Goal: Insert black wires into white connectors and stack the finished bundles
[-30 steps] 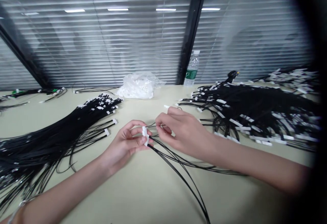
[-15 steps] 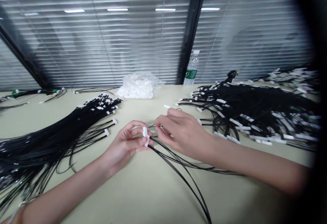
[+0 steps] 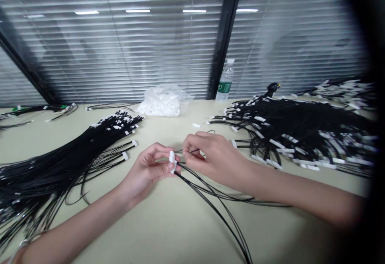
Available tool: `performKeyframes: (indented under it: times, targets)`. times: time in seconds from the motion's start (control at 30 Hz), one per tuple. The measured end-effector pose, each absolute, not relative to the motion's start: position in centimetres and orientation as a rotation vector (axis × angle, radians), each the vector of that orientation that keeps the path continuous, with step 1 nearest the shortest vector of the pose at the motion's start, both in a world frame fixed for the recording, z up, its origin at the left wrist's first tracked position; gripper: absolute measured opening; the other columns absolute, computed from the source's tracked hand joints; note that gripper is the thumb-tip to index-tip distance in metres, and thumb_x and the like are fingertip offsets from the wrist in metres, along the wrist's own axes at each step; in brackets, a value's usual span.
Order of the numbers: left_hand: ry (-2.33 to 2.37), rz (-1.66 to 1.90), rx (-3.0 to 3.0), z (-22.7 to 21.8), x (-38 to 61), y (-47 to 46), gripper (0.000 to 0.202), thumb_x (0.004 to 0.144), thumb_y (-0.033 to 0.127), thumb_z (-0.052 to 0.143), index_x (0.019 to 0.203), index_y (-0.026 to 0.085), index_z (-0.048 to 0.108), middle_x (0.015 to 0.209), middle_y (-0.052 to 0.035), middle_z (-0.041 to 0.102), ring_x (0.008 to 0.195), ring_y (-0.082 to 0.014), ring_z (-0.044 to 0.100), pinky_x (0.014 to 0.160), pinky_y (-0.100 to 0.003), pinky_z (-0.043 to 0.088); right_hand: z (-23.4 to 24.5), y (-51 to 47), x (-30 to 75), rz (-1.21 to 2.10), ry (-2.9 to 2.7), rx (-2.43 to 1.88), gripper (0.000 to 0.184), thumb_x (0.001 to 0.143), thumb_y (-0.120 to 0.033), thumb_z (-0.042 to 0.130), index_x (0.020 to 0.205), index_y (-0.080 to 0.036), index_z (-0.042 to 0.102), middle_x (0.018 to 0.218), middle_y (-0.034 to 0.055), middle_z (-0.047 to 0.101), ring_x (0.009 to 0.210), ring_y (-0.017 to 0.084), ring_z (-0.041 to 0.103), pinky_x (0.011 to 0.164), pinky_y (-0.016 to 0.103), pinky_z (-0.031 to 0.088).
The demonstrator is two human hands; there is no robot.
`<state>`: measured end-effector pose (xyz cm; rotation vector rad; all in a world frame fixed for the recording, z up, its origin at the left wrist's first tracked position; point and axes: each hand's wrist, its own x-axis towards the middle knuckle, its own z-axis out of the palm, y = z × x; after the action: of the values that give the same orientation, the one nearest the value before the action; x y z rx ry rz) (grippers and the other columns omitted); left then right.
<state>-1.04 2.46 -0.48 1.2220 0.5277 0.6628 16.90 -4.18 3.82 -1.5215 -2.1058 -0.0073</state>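
Observation:
Between the thumb and fingers of my left hand (image 3: 152,165) is a white connector (image 3: 172,161), held upright above the table. Several black wires (image 3: 207,189) run out of its right side and trail down toward the front and right. Just to the right, my right hand (image 3: 207,151) pinches a thin black wire (image 3: 195,150) between thumb and fingertips. The far end of that wire is hidden by the fingers. A small white connector piece (image 3: 196,125) lies on the table beyond my right hand.
A thick bundle of black wires (image 3: 75,151) with white ends lies at left. On the right is a large pile of black cables (image 3: 300,123) with white connectors. A clear plastic bag (image 3: 164,100) and a water bottle (image 3: 225,81) stand at the back, before the blinds.
My right hand has shifted slightly, and the black wire in its pinch now shows. My left hand keeps the white connector in almost the same place.

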Motion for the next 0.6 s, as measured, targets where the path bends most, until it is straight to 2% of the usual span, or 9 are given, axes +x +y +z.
performKeyframes:
  times: [0.23,0.43,0.6]
  targets:
    - [0.507,0.767,1.284,-0.64,-1.05,2.49,0.017,0.071,0.007,0.066,0.082,0.018,0.062,0.081,-0.0004,0.07,0.072,-0.0137,0.065,0.068,-0.026,0.05,3.54,-3.93,16.67,0.056,-2.09,-1.501,0.009,0.078,-0.025,0.048,0.072,-0.019,0.047,0.061,-0.0051,0.051,0.058,0.008,0.043,0.058,0.021,0.031]
    - [0.501,0.808,1.326,-0.76,-1.06,2.68,0.018,0.07,0.006,0.067,0.083,0.018,0.063,0.078,-0.0012,0.07,0.071,-0.0141,0.065,0.069,-0.027,0.049,3.36,-4.11,16.49,0.117,-2.066,-1.485,0.005,0.077,-0.02,0.05,0.073,-0.019,0.047,0.065,-0.0055,0.054,0.063,0.008,0.044,0.057,0.021,0.031]
    - [0.519,0.791,1.328,-0.69,-1.03,2.66,0.019,0.071,0.008,0.065,0.087,0.017,0.06,0.079,-0.0023,0.068,0.071,-0.0153,0.064,0.069,-0.029,0.048,3.42,-4.02,16.57,-0.08,-2.148,-1.486,0.008,0.084,-0.024,0.046,0.079,-0.018,0.049,0.068,-0.0022,0.051,0.068,0.012,0.045,0.062,0.024,0.034]
